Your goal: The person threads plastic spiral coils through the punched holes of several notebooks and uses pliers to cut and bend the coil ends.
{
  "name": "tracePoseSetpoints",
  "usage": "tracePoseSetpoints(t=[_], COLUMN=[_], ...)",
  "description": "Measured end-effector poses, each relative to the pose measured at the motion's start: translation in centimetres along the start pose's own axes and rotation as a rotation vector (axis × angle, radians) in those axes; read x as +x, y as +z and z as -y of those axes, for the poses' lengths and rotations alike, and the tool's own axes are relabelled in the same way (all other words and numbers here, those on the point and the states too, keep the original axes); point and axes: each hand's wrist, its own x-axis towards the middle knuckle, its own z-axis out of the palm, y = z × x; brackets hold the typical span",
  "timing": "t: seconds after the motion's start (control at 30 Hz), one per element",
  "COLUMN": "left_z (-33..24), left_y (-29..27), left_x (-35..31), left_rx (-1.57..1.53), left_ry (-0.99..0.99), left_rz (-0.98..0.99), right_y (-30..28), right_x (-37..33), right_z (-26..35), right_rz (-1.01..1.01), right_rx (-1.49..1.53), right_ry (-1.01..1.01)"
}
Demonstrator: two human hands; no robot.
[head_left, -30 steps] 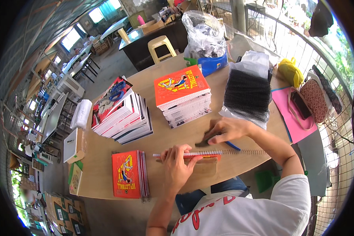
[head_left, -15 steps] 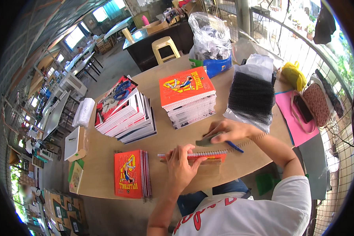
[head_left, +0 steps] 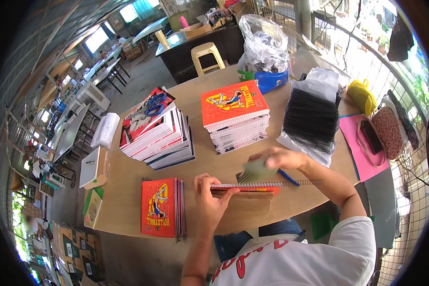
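Binding step in hand: left hand (head_left: 209,200) pressing notebook (head_left: 245,189) flat at table (head_left: 128,209) near edge, fingers together; right hand (head_left: 277,159) pinched on spiral coil (head_left: 298,182) area. Next: likely threading coil steadily, holes aligned

table (head_left: 128,190): matt light wood, smooth; notebook (head_left: 245,187) under the left hand (head_left: 209,202): paper pages, thin metal wire spiral; finished notebook (head_left: 159,207): glossy orange card cover; stack of spirals (head_left: 310,119): shiny black plastic on clear crinkled film; bag (head_left: 264,45): clear glossy plastic; stool (head_left: 207,53): smooth yellow plastic
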Motion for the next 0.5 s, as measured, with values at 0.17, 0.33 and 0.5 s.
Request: tracePoseSetpoints(t=[0.17, 0.33, 0.5], left_z=[-0.1, 0.5, -0.1], left_y=[-0.2, 0.2, -0.6], left_x=[0.3, 0.3, 0.6], left_rx=[0.006, -0.096, -0.004], left_ry=[0.018, 0.013, 0.034], left_rz=[0.018, -0.037, 0.029], right_y=[0.6, 0.6, 1.4], right_x=[1.7, 2.7, 2.4], right_z=[2.7, 2.1, 1.5], right_rz=[0.030, 0.067, 0.103], right_rx=[-0.693, -0.565, -0.214], right_ry=[0.232, 0.113, -0.004])
